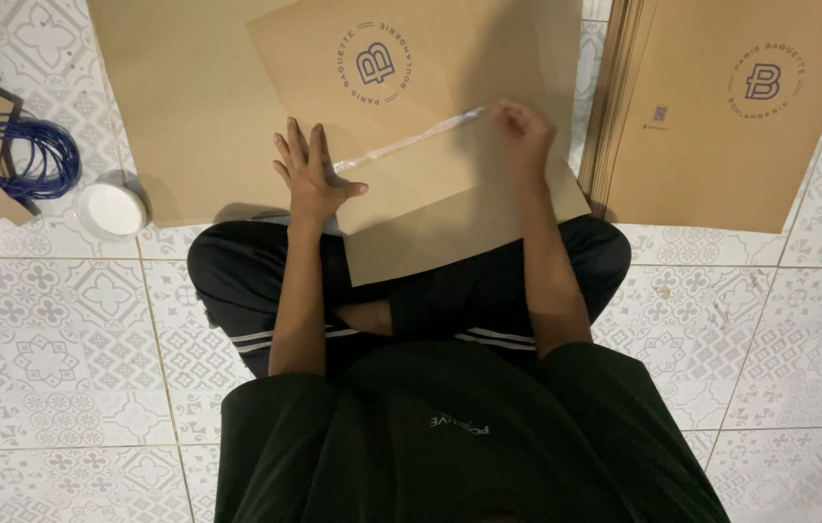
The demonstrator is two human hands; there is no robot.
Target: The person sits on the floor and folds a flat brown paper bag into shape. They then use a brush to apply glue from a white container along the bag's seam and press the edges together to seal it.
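Below, left hand flat on brown paper sheet, right hand pinching clear strip

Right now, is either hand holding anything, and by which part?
The right hand pinches one end of a clear strip. The left hand lies flat, pressing the strip's other end onto the brown paper sheet.

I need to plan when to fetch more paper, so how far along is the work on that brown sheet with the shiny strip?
Done: a pale strip already lies across the folded brown sheet. In hand: the left hand presses flat by one end of it, while the right hand pinches the other end. Left: a thick stack of flat printed sheets waits to the right, and the blue cord coil lies untouched.
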